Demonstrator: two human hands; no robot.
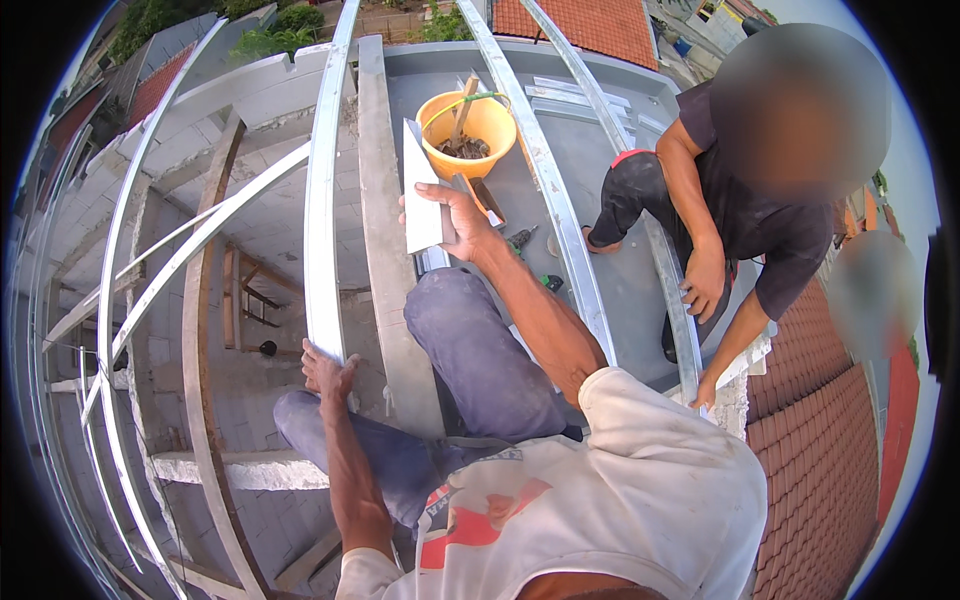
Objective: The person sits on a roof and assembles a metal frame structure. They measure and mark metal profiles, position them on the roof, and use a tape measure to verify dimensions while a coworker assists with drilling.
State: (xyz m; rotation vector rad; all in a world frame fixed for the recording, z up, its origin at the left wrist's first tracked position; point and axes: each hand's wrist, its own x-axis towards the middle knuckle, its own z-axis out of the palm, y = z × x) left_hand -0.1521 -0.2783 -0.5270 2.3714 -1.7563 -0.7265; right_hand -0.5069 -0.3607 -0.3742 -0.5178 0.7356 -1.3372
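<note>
My left hand grips the near end of a long silvery metal channel, fingers and thumb bent around its edges. In my right hand is a short flat whitish metal piece, held upright by its side above the concrete beam. Its far end tapers to a point. The fingers curl behind the piece and are partly hidden. Just beyond stands a yellow bucket with dark contents and a wooden handle. A green and black power tool lies on the grey slab, right of my right hand.
At the right a co-worker crouches, both hands at another metal channel. More channels cross the slab. Left of the beam is a deep drop between block walls, with a wooden beam across it. Roof tiles slope at the right.
</note>
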